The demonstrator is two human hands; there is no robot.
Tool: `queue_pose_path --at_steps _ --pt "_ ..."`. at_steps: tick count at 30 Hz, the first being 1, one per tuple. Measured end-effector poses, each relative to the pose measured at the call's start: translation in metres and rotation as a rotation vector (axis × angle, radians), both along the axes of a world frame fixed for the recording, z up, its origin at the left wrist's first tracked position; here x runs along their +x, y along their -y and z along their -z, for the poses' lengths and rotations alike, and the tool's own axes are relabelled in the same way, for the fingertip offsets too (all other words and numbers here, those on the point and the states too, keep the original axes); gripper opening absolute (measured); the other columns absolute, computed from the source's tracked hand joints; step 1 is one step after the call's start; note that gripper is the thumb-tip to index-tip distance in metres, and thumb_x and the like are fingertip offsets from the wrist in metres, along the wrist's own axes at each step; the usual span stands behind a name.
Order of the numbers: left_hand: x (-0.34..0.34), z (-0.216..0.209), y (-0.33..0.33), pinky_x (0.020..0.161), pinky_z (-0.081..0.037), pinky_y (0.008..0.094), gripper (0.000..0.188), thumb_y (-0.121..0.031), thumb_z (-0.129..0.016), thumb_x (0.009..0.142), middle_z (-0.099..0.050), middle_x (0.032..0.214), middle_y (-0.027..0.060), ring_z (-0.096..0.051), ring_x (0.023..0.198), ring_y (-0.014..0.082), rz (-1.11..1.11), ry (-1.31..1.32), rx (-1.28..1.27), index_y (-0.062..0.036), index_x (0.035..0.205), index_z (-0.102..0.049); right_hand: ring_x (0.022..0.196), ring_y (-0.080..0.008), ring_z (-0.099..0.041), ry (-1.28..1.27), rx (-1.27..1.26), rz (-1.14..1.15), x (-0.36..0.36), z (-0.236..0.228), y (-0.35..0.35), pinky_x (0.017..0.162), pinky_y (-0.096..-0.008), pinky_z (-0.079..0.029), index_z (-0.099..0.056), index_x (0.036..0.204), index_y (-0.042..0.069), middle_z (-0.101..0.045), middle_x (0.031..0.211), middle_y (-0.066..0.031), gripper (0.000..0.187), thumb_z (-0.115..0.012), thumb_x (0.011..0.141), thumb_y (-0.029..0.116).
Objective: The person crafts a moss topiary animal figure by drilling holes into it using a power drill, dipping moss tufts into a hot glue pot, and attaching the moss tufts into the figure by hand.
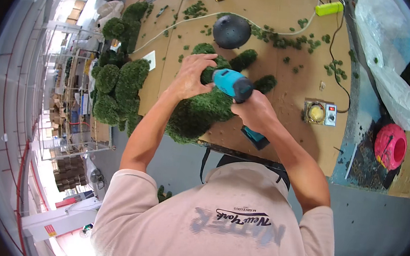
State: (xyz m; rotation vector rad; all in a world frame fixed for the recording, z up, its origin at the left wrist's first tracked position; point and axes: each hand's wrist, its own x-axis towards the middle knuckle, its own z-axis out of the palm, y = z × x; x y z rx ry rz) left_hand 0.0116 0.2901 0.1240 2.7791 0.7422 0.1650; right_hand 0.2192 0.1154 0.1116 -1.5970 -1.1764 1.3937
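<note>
My right hand is wrapped round the handle of a teal and black cordless drill. The drill points left, its front end close to my left hand. That hand curls its fingers and thumb round a rounded clump of an artificial green topiary, just by the drill's nose. The drill's tip is hidden against the foliage. Several leafy lobes of the topiary spread over the near edge of the table. Just beyond it sits a dark dome with small holes.
Brown cardboard covers the table, strewn with small green sprigs. More topiary is piled at the left. A small control box, a pink round container and a clear plastic bag lie right. A pale cable crosses behind.
</note>
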Motion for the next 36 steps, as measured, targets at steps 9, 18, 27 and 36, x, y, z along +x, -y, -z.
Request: queue_pose_path --at_steps 9,18,27,36 --pt "-0.001 -0.001 0.002 0.119 -0.033 0.0500 0.059 -0.020 -0.084 0.069 -0.056 0.152 0.0058 -0.047 0.142 0.0328 0.003 0.026 0.001 -0.0124 0.124 -0.062 0.066 -0.0228 -0.063 -0.378 -0.103 0.243 0.000 0.012 0.070 0.067 -0.0402 -0.052 -0.068 0.095 0.003 -0.065 0.072 -0.0082 0.016 -0.070 0.088 0.017" --pt "0.006 -0.003 -0.003 0.117 -0.032 0.0491 0.040 -0.024 -0.074 0.089 -0.061 0.147 0.0081 -0.052 0.137 0.0341 -0.114 0.066 -0.102 -0.0096 0.125 -0.062 0.092 -0.0393 -0.069 0.532 0.059 0.044 0.021 0.106 0.166 0.080 -0.0472 -0.054 -0.057 0.131 0.006 -0.072 0.100 -0.0177 0.055 -0.076 0.079 0.010" --pt "0.018 -0.016 -0.013 0.114 -0.036 0.0431 0.036 -0.013 -0.069 0.090 -0.061 0.149 0.0021 -0.049 0.141 0.0292 -0.218 -0.072 -0.328 -0.0140 0.125 -0.064 0.102 -0.0306 -0.063 1.032 -0.046 -0.160 -0.002 0.238 0.209 0.089 -0.0433 -0.049 -0.053 0.136 0.005 -0.063 0.106 -0.0124 0.058 -0.070 0.080 0.010" --pt "0.006 -0.007 -0.015 0.119 -0.029 0.0455 0.032 -0.015 -0.066 0.092 -0.062 0.146 0.0036 -0.050 0.141 0.0281 -0.100 0.002 -0.183 -0.0123 0.124 -0.062 0.092 -0.0329 -0.065 0.443 0.632 0.293 -0.027 0.095 0.058 0.080 -0.0429 -0.055 -0.069 0.121 0.010 -0.064 0.096 -0.0113 0.035 -0.068 0.087 0.002"
